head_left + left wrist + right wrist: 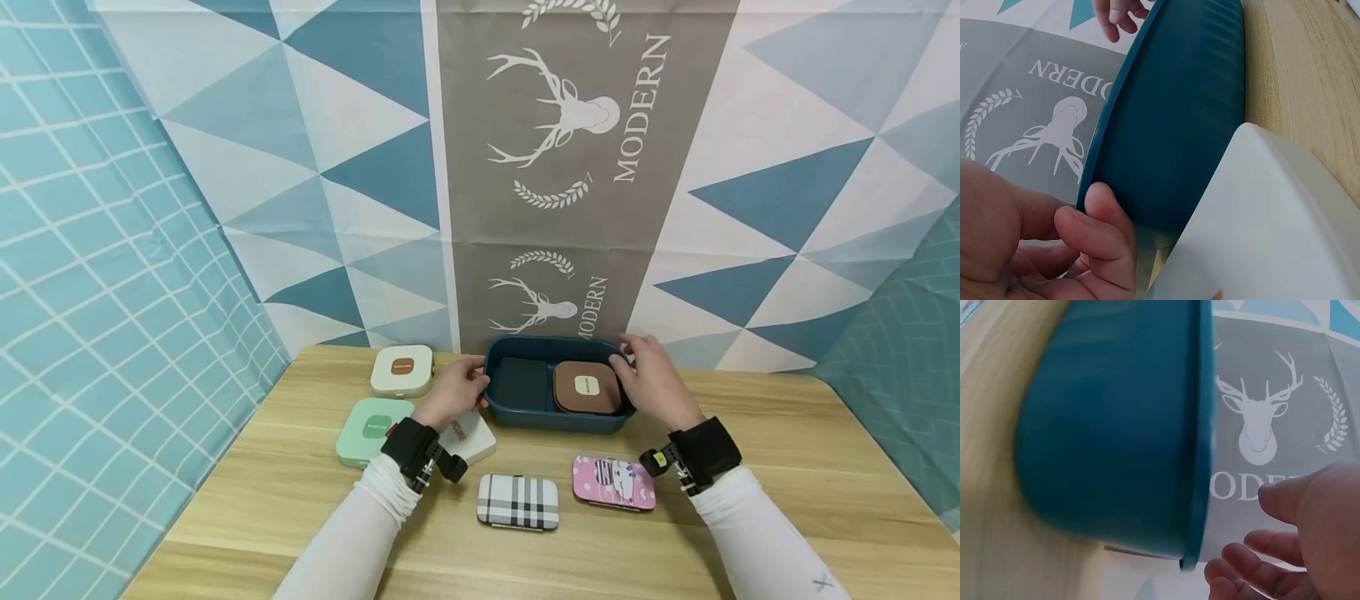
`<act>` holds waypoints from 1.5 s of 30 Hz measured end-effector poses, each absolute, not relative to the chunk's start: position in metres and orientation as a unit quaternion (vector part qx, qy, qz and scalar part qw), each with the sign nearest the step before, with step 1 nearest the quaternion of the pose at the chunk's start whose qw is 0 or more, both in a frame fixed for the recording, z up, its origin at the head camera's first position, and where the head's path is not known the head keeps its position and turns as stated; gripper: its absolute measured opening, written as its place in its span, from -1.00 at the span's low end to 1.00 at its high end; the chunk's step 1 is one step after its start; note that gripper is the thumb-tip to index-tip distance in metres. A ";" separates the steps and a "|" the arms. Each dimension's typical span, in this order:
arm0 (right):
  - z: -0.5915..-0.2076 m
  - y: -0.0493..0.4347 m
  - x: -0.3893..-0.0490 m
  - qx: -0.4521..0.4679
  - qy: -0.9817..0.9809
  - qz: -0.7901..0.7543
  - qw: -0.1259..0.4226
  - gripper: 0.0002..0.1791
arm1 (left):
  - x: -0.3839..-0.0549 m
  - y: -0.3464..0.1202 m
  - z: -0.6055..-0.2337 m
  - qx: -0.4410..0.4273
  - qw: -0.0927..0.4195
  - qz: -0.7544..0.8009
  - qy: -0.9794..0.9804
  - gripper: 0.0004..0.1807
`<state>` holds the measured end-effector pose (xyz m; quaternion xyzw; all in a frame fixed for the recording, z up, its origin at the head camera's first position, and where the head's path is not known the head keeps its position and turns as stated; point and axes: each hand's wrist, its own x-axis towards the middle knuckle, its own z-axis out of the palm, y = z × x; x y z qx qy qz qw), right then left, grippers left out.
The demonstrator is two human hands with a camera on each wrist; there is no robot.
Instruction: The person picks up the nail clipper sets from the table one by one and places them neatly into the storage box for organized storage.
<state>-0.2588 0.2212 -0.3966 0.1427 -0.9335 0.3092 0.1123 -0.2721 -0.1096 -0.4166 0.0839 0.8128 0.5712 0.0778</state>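
A dark blue plastic basin (555, 419) stands at the back of the table against the wall sheet. Inside it lie a brown square case (607, 390) with a cream label and a flat dark case (522, 384). My left hand (455, 388) pinches the basin's left rim; in the left wrist view its thumb and fingers close over the edge. At the right end is my right hand (654, 379), its fingers loosely bent and apart from the rim in the right wrist view. Beside the left hand lies a white case (1254, 219) with brown lettering, partly covered by the wrist in the head view.
At the table's left are a cream case (384, 379) with a brown label and a mint green case (358, 433). In front of the basin lie a plaid tin (517, 502) and a pink cartoon tin (612, 482), close to the right wrist camera.
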 end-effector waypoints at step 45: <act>-0.433 0.245 -0.243 0.063 -0.900 0.426 0.063 -0.52 | -0.272 -0.110 -0.418 0.072 0.080 0.570 0.814 -0.48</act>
